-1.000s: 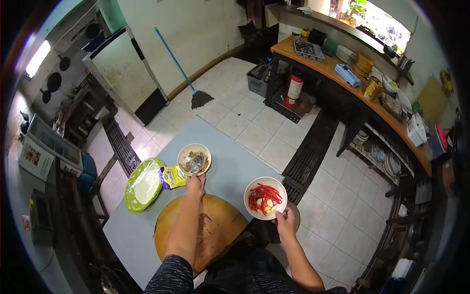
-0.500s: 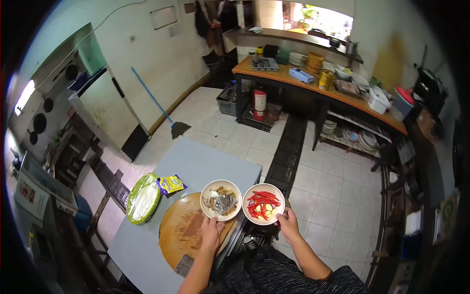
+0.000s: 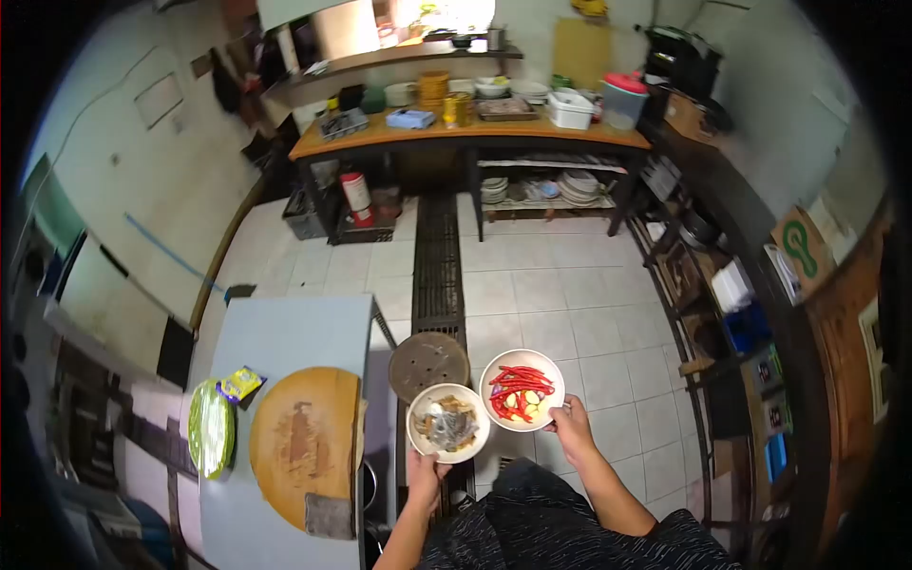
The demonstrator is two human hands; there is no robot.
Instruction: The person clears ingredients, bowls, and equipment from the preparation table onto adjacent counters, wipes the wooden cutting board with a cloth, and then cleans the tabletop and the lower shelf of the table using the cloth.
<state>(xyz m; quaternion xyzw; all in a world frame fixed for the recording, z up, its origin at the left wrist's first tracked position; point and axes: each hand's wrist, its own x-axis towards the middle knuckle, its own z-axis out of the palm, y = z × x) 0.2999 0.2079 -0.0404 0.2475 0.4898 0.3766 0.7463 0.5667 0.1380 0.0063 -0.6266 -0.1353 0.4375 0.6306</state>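
- Pinching a round white bowl [image 3: 521,358] of slender red chillies [image 3: 522,380]: right hand [image 3: 574,432], grip narrow.
- Left hand [image 3: 424,477], grip narrow: round cream-white bowl [image 3: 480,416], brownish contents [image 3: 449,427].
- Both bowls: right of the round wooden board [image 3: 332,418].

Two round, pale bowls, open side up, rims very close; contact unclear. Left bowl [image 3: 416,418]: brownish pieces and crumpled, silvery, see-through material [image 3: 450,426], held at near rim by left fingers [image 3: 432,460]. Right bowl [image 3: 557,376], slightly farther from body: whole, slender red chillies [image 3: 522,379] heaped over pale yellow pieces [image 3: 531,398], purplish bits at left; right fingers [image 3: 560,412] at near-right rim.
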